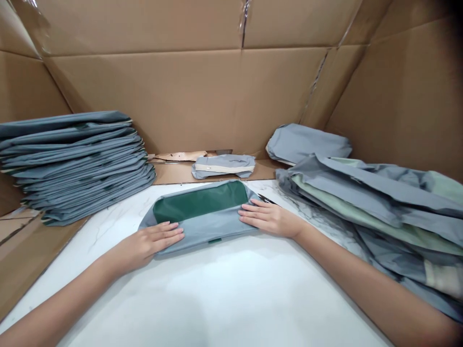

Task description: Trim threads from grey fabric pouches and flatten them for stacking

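A grey fabric pouch-like piece with a dark green panel (202, 201) lies flat on the white marbled table in front of me. My left hand (154, 241) rests on its left end, fingers stretched out and pressing the cloth. On its right end lies my right hand (269, 218), palm down with the fingers extended. A small dark green tab (214, 240) shows at the piece's near edge. Just behind my right hand, a black pointed object (265, 198) sticks out, mostly hidden.
A tall stack of folded grey fabric pieces (83, 168) stands at left. A loose heap of grey and pale green fabric (376, 197) covers the right side. A small grey bundle with a cream strip (224, 166) sits at the back. Cardboard walls (173, 96) enclose the table (217, 299).
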A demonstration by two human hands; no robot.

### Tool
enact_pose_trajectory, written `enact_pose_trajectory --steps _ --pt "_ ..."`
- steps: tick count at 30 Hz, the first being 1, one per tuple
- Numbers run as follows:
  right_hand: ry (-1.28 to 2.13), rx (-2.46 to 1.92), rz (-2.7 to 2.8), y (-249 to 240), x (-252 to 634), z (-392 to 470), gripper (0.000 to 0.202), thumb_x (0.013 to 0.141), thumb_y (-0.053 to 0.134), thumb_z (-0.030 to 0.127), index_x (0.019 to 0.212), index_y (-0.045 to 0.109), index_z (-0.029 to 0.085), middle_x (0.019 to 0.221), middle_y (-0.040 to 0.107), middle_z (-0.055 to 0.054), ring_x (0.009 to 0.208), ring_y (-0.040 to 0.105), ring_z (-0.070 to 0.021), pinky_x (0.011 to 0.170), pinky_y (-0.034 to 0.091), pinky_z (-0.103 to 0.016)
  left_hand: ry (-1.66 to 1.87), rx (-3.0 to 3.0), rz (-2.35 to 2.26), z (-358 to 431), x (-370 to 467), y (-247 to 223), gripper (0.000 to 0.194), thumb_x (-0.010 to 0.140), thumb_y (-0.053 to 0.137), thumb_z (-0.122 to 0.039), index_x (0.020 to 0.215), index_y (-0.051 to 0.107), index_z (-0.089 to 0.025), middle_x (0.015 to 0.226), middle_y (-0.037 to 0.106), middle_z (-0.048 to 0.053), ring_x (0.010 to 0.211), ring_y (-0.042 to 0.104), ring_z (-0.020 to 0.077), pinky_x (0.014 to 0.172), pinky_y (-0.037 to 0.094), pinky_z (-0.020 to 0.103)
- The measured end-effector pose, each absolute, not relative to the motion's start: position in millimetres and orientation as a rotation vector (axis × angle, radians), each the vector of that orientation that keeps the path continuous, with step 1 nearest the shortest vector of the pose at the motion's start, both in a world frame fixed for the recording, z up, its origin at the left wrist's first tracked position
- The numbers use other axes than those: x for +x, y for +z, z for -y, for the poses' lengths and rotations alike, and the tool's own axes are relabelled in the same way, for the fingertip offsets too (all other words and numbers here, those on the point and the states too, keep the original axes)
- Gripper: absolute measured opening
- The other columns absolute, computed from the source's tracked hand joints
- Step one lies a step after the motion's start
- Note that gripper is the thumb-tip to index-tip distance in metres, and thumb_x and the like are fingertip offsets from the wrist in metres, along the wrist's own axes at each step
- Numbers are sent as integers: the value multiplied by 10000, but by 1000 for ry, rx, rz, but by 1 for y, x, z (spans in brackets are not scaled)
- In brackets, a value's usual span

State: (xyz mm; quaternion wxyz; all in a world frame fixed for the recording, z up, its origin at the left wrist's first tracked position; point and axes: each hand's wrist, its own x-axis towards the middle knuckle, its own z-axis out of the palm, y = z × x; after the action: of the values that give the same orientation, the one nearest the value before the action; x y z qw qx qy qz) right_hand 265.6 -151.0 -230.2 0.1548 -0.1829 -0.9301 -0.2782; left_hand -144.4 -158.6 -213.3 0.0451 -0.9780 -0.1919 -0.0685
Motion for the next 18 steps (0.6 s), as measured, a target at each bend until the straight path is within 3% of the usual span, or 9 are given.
enact_pose_trajectory --steps 5,11,14,18 --pt "-771 -601 2772 -240 271 149 396 859 365 170 1227 501 220 1247 523 -24 1130 544 -97 970 488 -260 -78 -3154 684 157 -140 -223 733 765 245 64 1395 216 -310 1419 326 -37 1347 233 161 1077 327 382" --pt "-351 -881 2874 -239 265 157 443 881 312 184 1303 405 282 1274 497 23 1182 497 -55 1061 418 -239 100 -3278 767 160 -134 -214 787 742 221 86 1408 145 -327 1459 224 -64 1369 155 139 1119 240 396" --pt "-107 -1013 2866 -236 264 165 460 884 320 232 1337 337 312 1320 449 27 1242 439 -66 1098 376 -266 158 -3276 769 165 -133 -205 697 818 276 -6 1413 106 -327 1476 163 -40 1374 140 168 1119 233 405" --pt "0 -1062 2885 -232 265 178 538 850 405 389 1366 271 313 1410 316 -22 1306 366 -154 1090 364 -354 162 -3232 695 170 -136 -198 608 887 347 -207 1419 71 -311 1490 74 13 1377 117 232 1104 232 443"
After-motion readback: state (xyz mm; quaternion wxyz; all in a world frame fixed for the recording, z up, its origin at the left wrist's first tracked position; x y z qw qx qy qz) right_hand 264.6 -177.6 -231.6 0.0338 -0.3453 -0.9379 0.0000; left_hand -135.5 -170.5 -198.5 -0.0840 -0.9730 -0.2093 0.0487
